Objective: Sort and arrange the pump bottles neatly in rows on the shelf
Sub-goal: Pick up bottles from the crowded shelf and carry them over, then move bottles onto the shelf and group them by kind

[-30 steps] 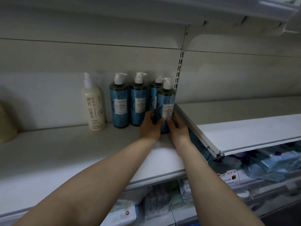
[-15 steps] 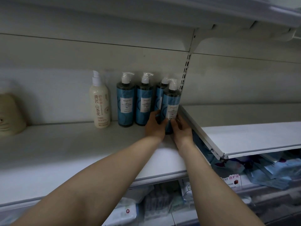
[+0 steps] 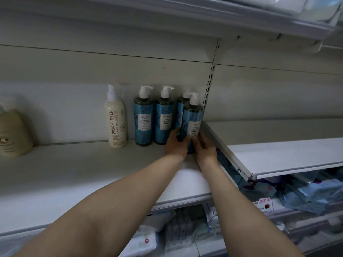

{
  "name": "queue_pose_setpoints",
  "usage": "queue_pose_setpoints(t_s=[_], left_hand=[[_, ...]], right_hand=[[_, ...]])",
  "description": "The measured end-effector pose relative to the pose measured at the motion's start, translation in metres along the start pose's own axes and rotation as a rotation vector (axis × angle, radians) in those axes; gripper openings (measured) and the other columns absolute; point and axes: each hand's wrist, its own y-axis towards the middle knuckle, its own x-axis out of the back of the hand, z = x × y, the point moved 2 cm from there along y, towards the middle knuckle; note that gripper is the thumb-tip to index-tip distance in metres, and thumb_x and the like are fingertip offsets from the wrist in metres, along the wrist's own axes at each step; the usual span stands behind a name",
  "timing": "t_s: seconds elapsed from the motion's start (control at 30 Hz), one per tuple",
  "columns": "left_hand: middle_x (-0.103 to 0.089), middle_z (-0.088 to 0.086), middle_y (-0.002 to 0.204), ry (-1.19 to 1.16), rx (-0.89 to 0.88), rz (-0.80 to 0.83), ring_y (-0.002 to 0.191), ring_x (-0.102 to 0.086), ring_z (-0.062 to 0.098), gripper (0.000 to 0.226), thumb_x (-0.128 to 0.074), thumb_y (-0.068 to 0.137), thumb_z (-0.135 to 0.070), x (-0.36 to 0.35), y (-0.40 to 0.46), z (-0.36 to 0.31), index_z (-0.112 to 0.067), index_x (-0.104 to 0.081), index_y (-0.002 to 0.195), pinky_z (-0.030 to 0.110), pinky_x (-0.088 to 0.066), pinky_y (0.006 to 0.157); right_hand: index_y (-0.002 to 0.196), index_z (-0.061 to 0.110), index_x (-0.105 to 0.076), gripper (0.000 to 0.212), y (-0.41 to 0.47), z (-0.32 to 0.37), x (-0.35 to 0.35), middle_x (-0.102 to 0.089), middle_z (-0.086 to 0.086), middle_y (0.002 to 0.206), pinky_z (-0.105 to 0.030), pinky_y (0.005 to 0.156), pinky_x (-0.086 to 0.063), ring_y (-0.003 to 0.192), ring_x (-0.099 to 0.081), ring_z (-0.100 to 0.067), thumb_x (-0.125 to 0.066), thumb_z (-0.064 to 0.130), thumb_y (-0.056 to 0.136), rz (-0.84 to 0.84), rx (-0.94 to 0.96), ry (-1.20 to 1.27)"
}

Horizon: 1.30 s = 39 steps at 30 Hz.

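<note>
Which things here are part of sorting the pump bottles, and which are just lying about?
Part of the job:
- four blue pump bottles, front one held by left hand and right hand
- cream pump bottle
- white shelf

Lying about:
- beige container
- packets below

Blue swirl-patterned bottles [image 3: 193,125] with white pumps; cream bottle [image 3: 115,125] with red lettering; white shelf [image 3: 74,173]

White back panel [image 3: 74,67], slotted upright post [image 3: 209,84], sloped white shelf board at right [image 3: 289,154], blue wrapped packs beneath it [image 3: 306,197], white tissue packs on the lower level [image 3: 146,242], pink price tag [image 3: 263,204]
</note>
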Motion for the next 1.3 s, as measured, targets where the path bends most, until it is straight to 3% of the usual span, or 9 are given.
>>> queue_pose_setpoints(t_s=[0.2, 0.33, 0.5, 0.6, 0.7, 0.77, 0.9, 1.07, 1.3], left_hand=[[-0.047, 0.007, 0.150, 0.017, 0.019, 0.067, 0.137, -0.045, 0.022, 0.058, -0.060, 0.098, -0.024, 0.002, -0.005, -0.007, -0.018, -0.038, 0.151, 0.029, -0.037, 0.109], [-0.046, 0.008, 0.151, 0.075, 0.058, 0.101, 0.138, -0.045, 0.025, 0.059, -0.059, 0.098, -0.032, 0.010, -0.009, -0.011, -0.017, -0.037, 0.151, 0.033, -0.038, 0.112], [-0.056, 0.005, 0.141, 0.084, 0.105, 0.052, 0.124, -0.055, 0.025, 0.046, -0.054, 0.100, -0.035, 0.035, -0.018, -0.013, -0.015, -0.051, 0.142, 0.028, -0.044, 0.101], [-0.053, 0.004, 0.138, -0.051, 0.197, 0.020, 0.109, -0.054, 0.022, 0.047, -0.056, 0.100, -0.034, 0.061, -0.031, -0.015, -0.013, -0.050, 0.142, 0.042, -0.052, 0.100], [-0.055, 0.005, 0.135, -0.143, 0.222, -0.001, 0.108, -0.053, 0.021, 0.043, -0.057, 0.099, -0.034, 0.098, -0.043, -0.022, -0.014, -0.052, 0.137, 0.044, -0.056, 0.093], [-0.058, 0.003, 0.124, -0.196, 0.206, -0.042, 0.104, -0.055, 0.021, 0.035, -0.058, 0.099, -0.032, 0.133, -0.052, -0.027, -0.016, -0.055, 0.130, 0.045, -0.056, 0.093], [-0.057, 0.008, 0.130, -0.299, 0.169, -0.137, 0.105, -0.058, 0.024, 0.049, -0.066, 0.094, -0.035, 0.228, -0.074, -0.031, -0.011, -0.053, 0.134, 0.044, -0.058, 0.090], [-0.051, 0.021, 0.139, -0.366, 0.132, -0.282, 0.113, -0.056, 0.026, 0.039, -0.064, 0.095, -0.026, 0.366, -0.124, -0.035, -0.006, -0.053, 0.126, 0.037, -0.057, 0.077], [-0.052, 0.006, 0.127, -0.321, 0.130, -0.437, 0.114, -0.051, 0.021, 0.037, -0.064, 0.095, -0.034, 0.560, -0.242, -0.042, -0.013, -0.058, 0.125, 0.040, -0.056, 0.086]], right_hand=[[0.143, 0.016, -0.053, 0.042, 0.000, 0.004, 0.001, -0.063, -0.003, 0.131, -0.032, 0.107, -0.047, 0.121, -0.060, -0.017, -0.057, 0.012, 0.102, 0.007, -0.012, -0.036], [0.143, 0.020, -0.054, 0.041, -0.004, 0.005, -0.001, -0.065, -0.001, 0.127, -0.026, 0.096, -0.048, 0.115, -0.062, -0.015, -0.058, 0.023, 0.102, -0.018, -0.036, -0.156], [0.154, 0.006, -0.035, 0.066, -0.018, 0.015, -0.005, -0.052, -0.014, 0.147, -0.029, 0.102, -0.044, 0.130, -0.055, -0.026, -0.062, 0.029, 0.099, -0.091, -0.154, -0.117], [0.150, 0.008, -0.042, 0.061, -0.040, 0.025, -0.015, -0.055, -0.011, 0.145, -0.029, 0.099, -0.044, 0.129, -0.055, -0.028, -0.062, 0.036, 0.099, -0.194, -0.175, -0.175], [0.138, 0.010, -0.048, 0.055, -0.064, 0.044, -0.029, -0.057, -0.013, 0.139, -0.043, 0.099, -0.048, 0.123, -0.057, -0.034, -0.063, 0.042, 0.096, -0.425, -0.142, -0.356], [0.134, 0.009, -0.050, 0.052, -0.080, 0.058, -0.050, -0.056, -0.015, 0.136, -0.049, 0.101, -0.047, 0.123, -0.055, -0.036, -0.062, 0.042, 0.096, -0.467, -0.109, -0.401], [0.128, 0.013, -0.057, 0.042, -0.124, 0.078, -0.126, -0.060, -0.013, 0.134, -0.040, 0.101, -0.044, 0.123, -0.056, -0.036, -0.061, 0.040, 0.096, -0.271, -0.043, -0.329], [0.120, 0.018, -0.060, 0.037, -0.204, 0.108, -0.243, -0.061, -0.001, 0.114, -0.033, 0.093, -0.044, 0.107, -0.056, -0.026, -0.061, 0.045, 0.095, 0.125, -0.059, -0.283], [0.110, 0.014, -0.063, 0.030, -0.355, 0.137, -0.388, -0.061, -0.005, 0.106, -0.027, 0.076, -0.038, 0.094, -0.054, -0.020, -0.065, 0.039, 0.095, 0.486, -0.057, -0.195]])
